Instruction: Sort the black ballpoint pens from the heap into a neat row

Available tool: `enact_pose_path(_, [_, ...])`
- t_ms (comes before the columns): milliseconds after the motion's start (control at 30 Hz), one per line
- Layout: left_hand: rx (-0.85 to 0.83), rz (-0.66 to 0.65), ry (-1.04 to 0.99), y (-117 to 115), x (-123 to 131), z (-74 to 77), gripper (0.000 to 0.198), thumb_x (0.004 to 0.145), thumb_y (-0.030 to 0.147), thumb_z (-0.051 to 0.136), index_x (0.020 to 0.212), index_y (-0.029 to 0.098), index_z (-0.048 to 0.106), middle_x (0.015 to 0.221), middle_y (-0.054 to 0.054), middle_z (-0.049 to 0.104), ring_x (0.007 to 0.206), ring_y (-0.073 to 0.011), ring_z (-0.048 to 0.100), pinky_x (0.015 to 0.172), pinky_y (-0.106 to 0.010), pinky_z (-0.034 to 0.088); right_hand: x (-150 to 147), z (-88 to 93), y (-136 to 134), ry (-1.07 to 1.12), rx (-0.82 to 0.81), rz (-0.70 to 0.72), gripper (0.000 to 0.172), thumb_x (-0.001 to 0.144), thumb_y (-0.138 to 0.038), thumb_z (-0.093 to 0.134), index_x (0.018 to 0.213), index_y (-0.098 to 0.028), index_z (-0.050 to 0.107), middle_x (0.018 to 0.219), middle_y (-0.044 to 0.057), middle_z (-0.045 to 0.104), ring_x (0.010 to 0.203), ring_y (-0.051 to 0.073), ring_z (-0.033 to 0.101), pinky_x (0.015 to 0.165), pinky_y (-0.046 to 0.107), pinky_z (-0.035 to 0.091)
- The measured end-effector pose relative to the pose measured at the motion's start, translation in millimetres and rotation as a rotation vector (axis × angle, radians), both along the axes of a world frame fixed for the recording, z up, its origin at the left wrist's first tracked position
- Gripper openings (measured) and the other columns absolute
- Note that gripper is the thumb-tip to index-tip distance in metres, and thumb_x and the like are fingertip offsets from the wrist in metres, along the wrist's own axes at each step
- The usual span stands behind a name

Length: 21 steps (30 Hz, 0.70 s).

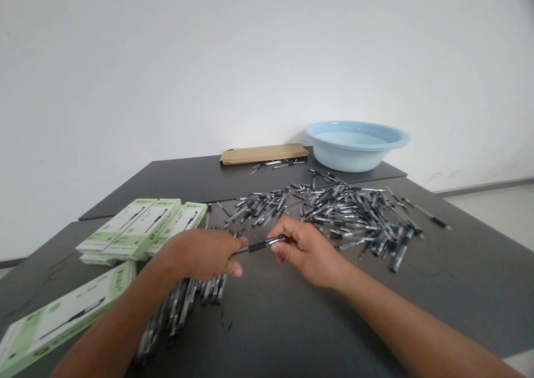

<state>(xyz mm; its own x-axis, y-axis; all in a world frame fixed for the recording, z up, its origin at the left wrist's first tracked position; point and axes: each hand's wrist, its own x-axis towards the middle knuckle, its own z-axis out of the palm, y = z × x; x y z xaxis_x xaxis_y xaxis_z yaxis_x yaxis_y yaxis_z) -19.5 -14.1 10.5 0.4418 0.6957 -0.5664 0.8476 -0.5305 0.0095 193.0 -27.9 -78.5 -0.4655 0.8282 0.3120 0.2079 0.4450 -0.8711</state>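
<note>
Between my two hands a pen (262,245) with a black ribbed grip is held nearly level, tilted slightly up to the right. My left hand (204,254) is closed on its left end, thumb stretched along below. The fingertips of my right hand (306,250) pinch the other end by the tip. Beneath my left hand and forearm lie bundled pens (179,305), partly hidden by the arm. To the right of my right hand spreads a large loose heap of pen parts (359,211), clear barrels and black grips among them.
Green and white pen boxes (137,225) are stacked at the left, with another pen box (70,311) nearer me. A flat brown cardboard box (263,154) and a blue basin (354,150) stand at the back by the wall. Several thin refills (277,164) lie before the cardboard.
</note>
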Motion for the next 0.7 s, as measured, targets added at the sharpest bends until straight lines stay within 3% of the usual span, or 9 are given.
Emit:
enact_pose_path(400, [0.003,0.020,0.045,-3.7,0.7,0.7,0.049,0.090,0.034,0.057,0.138,0.022,0.056,0.120,-0.016,0.071,0.108,-0.0367,0.066,0.080,-0.041,0.053,-3.8,0.4,-3.1,0.066,-0.120,0.031,0.005,0.088,-0.015,0.056,0.089,-0.020,0.054,0.066,-0.004,0.057,0.060,0.012,0.054,0.058,0.022,0.040])
enact_pose_path(700, [-0.048,0.009,0.019,0.3,1.6,2.3,0.049,0.093,0.034,0.056,0.141,0.022,0.053,0.122,-0.013,0.071,0.108,-0.0333,0.067,0.081,-0.037,0.053,-3.3,0.6,-5.2,0.038,-0.032,0.001,0.007,0.087,-0.018,0.059,0.094,-0.020,0.057,0.077,-0.002,0.060,0.068,0.013,0.055,0.062,0.023,0.041])
